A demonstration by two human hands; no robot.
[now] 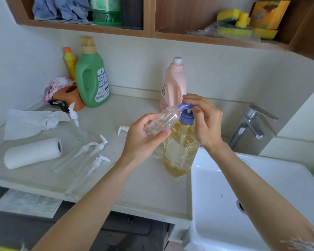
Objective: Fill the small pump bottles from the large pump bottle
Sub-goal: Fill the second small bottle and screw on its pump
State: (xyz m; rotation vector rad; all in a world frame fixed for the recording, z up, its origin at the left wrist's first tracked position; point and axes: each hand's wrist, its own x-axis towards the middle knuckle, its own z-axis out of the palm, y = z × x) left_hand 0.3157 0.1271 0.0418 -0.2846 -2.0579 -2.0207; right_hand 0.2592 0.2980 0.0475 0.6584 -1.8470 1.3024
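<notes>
The large pump bottle (179, 151), clear with yellow liquid and a blue pump head (186, 107), stands on the counter beside the sink. My left hand (143, 138) grips a small clear bottle (163, 120) without its pump, tilted so its mouth meets the blue nozzle. My right hand (205, 120) has its fingers curled over the top of the blue pump head. A loose white pump (123, 129) lies on the counter behind my left hand. Several small clear bottles with white pumps (91, 156) lie to the left, and one stands upright (76, 122).
A paper towel roll (33, 153) and a crumpled sheet (31, 122) lie at the left. Green (92, 78), yellow (70, 64) and pink (173, 84) bottles stand at the back wall. A white sink (261, 196) with a chrome tap (252, 124) is at the right. Shelves hang overhead.
</notes>
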